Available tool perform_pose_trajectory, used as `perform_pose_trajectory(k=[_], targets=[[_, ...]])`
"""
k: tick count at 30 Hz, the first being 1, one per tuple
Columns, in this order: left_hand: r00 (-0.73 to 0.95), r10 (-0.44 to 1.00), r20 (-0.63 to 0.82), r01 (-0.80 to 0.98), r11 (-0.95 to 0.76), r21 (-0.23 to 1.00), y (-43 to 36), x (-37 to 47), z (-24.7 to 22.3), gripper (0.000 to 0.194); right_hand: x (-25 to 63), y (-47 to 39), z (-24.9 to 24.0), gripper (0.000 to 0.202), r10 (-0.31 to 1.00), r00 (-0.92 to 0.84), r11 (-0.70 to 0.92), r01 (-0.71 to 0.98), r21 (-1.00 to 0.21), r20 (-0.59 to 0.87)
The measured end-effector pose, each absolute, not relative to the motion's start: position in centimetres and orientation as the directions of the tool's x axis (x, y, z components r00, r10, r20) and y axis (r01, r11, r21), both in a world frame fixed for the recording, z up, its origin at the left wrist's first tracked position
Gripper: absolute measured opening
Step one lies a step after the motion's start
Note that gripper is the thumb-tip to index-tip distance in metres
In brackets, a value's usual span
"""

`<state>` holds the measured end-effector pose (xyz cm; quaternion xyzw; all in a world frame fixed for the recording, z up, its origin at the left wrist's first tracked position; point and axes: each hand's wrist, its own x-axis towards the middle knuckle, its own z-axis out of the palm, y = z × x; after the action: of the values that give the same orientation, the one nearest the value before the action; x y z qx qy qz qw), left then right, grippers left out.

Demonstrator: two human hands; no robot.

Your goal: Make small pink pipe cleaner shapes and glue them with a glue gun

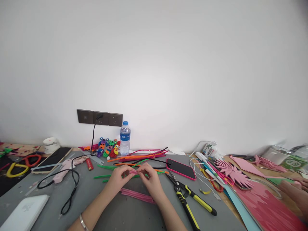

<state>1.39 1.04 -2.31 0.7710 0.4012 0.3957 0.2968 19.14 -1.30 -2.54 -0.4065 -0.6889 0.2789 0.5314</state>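
Observation:
Over the middle of the grey mat (130,218), my left hand (121,177) and my right hand (150,180) meet fingertip to fingertip. Both are closed, pinching a short pink pipe cleaner (133,172) between them; its exact shape is partly hidden by the fingers. Just below lies a bundle of pink pipe cleaners (138,195). Green pipe cleaners (102,177) lie behind and left of the hands, and a bunch of orange, red and black pipe cleaners (141,156) is farther back. To the right of my right hand, yellow-and-black pliers (184,192) rest with spread handles.
A pink-edged phone (181,169), water bottle (125,139) and small pipe-cleaner figures (109,148) stand behind. At left are a pink glue gun (64,171), its black cable (77,179) and a white power bank (29,211). Another person's hand (295,194) is at far right by red paper (267,205).

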Motion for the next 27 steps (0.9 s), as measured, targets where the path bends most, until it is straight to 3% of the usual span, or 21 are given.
perform_pose_trajectory(k=[9,22,27], targets=[[0.391,0.88,0.271,0.381,-0.422,0.823,1.01,1.43,-2.57,0.018,19.06,-1.7,-2.17,0.015,0.839,-0.204,0.545,0.311,-0.779,0.505],[0.395,0.885,0.245,0.338,-0.388,0.857,1.01,1.4,-2.6,0.019,19.02,-1.58,-2.62,0.012,0.844,-0.216,0.536,0.326,-0.779,0.49],[0.41,0.887,0.213,0.228,-0.326,0.917,1.12,1.26,-2.41,0.025,19.2,-1.65,-2.2,0.009,0.857,-0.195,0.515,0.32,-0.795,0.477]])
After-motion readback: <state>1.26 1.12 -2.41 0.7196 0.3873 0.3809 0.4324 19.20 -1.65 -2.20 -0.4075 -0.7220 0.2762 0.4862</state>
